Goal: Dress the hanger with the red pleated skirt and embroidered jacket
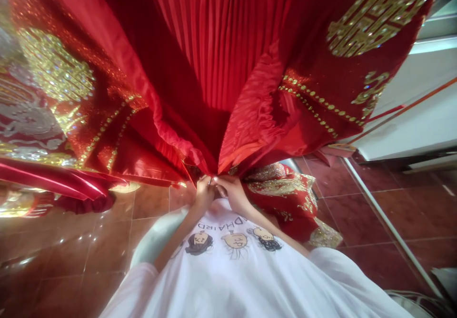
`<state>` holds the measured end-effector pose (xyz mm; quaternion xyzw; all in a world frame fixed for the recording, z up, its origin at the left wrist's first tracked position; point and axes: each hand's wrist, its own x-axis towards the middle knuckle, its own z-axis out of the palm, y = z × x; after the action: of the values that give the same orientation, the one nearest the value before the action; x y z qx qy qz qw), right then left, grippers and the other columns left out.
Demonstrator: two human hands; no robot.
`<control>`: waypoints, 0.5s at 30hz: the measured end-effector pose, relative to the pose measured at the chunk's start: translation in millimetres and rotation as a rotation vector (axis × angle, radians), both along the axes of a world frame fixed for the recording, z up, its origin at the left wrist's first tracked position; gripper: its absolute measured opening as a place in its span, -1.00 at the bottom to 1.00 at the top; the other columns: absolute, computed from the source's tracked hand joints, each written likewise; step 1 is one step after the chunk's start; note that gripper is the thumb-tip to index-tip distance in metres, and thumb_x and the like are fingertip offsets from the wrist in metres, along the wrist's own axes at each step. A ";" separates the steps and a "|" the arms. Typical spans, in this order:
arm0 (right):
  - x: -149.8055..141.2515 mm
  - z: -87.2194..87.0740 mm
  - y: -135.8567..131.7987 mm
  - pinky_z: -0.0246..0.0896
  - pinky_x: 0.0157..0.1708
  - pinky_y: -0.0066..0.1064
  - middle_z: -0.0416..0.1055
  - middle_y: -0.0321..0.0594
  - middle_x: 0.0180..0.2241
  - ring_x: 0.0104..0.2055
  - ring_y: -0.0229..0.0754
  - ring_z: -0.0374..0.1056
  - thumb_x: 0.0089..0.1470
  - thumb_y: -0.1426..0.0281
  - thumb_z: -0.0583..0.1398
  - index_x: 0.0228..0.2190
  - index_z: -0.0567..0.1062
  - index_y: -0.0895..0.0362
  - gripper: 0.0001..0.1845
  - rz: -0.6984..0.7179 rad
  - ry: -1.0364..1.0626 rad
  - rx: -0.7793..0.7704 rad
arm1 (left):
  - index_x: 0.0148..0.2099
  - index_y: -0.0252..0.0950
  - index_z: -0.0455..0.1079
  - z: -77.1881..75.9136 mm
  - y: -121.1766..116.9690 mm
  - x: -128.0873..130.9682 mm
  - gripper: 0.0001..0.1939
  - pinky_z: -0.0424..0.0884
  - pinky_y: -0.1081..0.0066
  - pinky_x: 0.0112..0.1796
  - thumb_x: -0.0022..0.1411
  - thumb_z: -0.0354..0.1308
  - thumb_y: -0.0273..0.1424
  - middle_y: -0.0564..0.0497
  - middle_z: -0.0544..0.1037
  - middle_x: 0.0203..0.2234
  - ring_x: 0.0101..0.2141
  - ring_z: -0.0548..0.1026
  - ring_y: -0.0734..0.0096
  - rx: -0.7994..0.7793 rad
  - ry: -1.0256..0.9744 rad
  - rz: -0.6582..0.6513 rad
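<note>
A large red garment (221, 37) with a pleated inner panel hangs in front of me and gathers to a point near my body. Gold beaded medallions (57, 65) and lines of gold studs decorate its two sides. At the gathered end, my left hand (204, 192) is closed, fingers bent in on the red cloth. Right beside it, my right hand (230, 189) pinches the same spot, and the fingertips of both hands nearly meet. Whether a small tool or fastening sits between the fingers is too small to tell.
Another red and gold embroidered cloth (285, 194) drapes low at my right, and shiny crimson fabric (60, 184) lies at the left. A pale seat edge (153, 237) shows under me. Brown-red tiles (364, 208) cover the floor; a thin pole (392, 227) runs across them.
</note>
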<state>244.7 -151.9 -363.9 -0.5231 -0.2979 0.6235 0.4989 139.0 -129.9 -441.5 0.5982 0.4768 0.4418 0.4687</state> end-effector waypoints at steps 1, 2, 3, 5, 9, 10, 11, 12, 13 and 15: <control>-1.4 2.3 0.7 -0.23 -0.66 -0.54 -0.02 -0.45 -0.79 -0.71 -0.45 -0.13 -0.14 0.15 0.22 -0.67 0.31 0.20 -0.62 -0.019 0.015 0.003 | -0.61 -0.26 0.20 -0.8 1.8 -1.0 -0.71 0.30 0.46 -0.42 0.15 0.03 -0.41 0.08 0.34 -0.70 -0.59 0.34 0.46 0.025 0.018 0.020; -2.7 4.9 1.3 -0.23 -0.65 -0.54 -0.04 -0.44 -0.80 -0.70 -0.45 -0.13 -0.14 0.17 0.22 -0.71 0.26 0.19 -0.60 -0.034 0.027 0.008 | -0.63 -0.26 0.18 -1.5 3.4 -1.9 -0.70 0.28 0.46 -0.42 0.13 0.03 -0.42 0.07 0.33 -0.69 -0.58 0.33 0.46 0.049 0.038 0.036; -3.9 8.0 2.1 -0.22 -0.64 -0.54 -0.05 -0.44 -0.80 -0.70 -0.46 -0.13 -0.14 0.18 0.22 -0.74 0.20 0.18 -0.57 -0.047 0.035 0.016 | -0.64 -0.27 0.17 -2.0 4.7 -2.6 -0.69 0.27 0.46 -0.42 0.13 0.03 -0.43 0.07 0.33 -0.69 -0.57 0.32 0.46 0.070 0.058 0.046; -5.5 16.3 3.8 -0.19 -0.61 -0.53 -0.06 -0.42 -0.80 -0.68 -0.46 -0.11 -0.13 0.20 0.23 -0.79 0.10 0.17 -0.50 -0.062 0.047 0.037 | -0.64 -0.27 0.17 -2.1 6.2 -3.1 -0.68 0.26 0.46 -0.42 0.16 0.00 -0.43 0.08 0.32 -0.70 -0.56 0.31 0.46 0.103 0.095 0.041; -4.2 40.9 8.5 -0.16 -0.59 -0.51 -0.06 -0.42 -0.79 -0.68 -0.46 -0.11 -0.12 0.21 0.24 -0.80 0.08 0.17 -0.47 -0.064 0.077 0.115 | -0.57 -0.29 0.24 0.9 9.3 -3.0 -0.67 0.29 0.44 -0.36 0.25 -0.04 -0.41 0.06 0.37 -0.63 -0.51 0.35 0.45 0.160 0.160 0.022; -3.4 47.2 10.0 -0.17 -0.59 -0.51 -0.06 -0.42 -0.79 -0.68 -0.47 -0.12 -0.11 0.20 0.24 -0.79 0.10 0.17 -0.48 -0.062 0.081 0.145 | -0.56 -0.29 0.25 2.3 10.5 -3.3 -0.67 0.30 0.43 -0.34 0.26 -0.04 -0.41 0.04 0.38 -0.61 -0.49 0.36 0.44 0.177 0.177 0.026; -2.7 52.7 11.5 -0.17 -0.59 -0.51 -0.04 -0.42 -0.79 -0.69 -0.47 -0.12 -0.09 0.20 0.23 -0.78 0.13 0.17 -0.50 -0.063 0.081 0.178 | -0.56 -0.29 0.24 3.9 11.7 -3.9 -0.67 0.30 0.41 -0.32 0.27 -0.04 -0.40 0.03 0.39 -0.59 -0.46 0.38 0.42 0.196 0.195 0.033; -2.3 57.0 13.0 -0.17 -0.59 -0.51 -0.03 -0.42 -0.79 -0.68 -0.47 -0.11 -0.08 0.20 0.23 -0.76 0.17 0.18 -0.52 -0.065 0.076 0.210 | -0.55 -0.29 0.24 5.8 12.7 -4.5 -0.68 0.30 0.39 -0.30 0.27 -0.03 -0.39 0.01 0.39 -0.57 -0.43 0.38 0.39 0.215 0.213 0.039; -2.2 59.6 14.4 -0.17 -0.59 -0.52 -0.01 -0.42 -0.78 -0.68 -0.47 -0.10 -0.07 0.20 0.23 -0.74 0.22 0.18 -0.55 -0.066 0.068 0.235 | -0.54 -0.29 0.25 7.9 13.3 -5.1 -0.70 0.31 0.37 -0.27 0.26 -0.01 -0.39 0.00 0.39 -0.56 -0.40 0.39 0.37 0.237 0.231 0.049; -3.1 59.9 17.0 -0.15 -0.58 -0.53 0.02 -0.43 -0.77 -0.68 -0.46 -0.08 -0.06 0.17 0.25 -0.70 0.30 0.20 -0.58 -0.067 0.057 0.259 | -0.45 -0.29 0.29 12.5 12.8 -5.2 -0.79 0.30 0.32 -0.19 0.23 0.04 -0.36 -0.04 0.41 -0.47 -0.29 0.39 0.29 0.279 0.260 0.093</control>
<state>241.7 -135.0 -304.0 -0.4463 -0.3439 0.5773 0.5910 133.8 -117.1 -429.0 0.6868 0.4944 0.4439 0.2948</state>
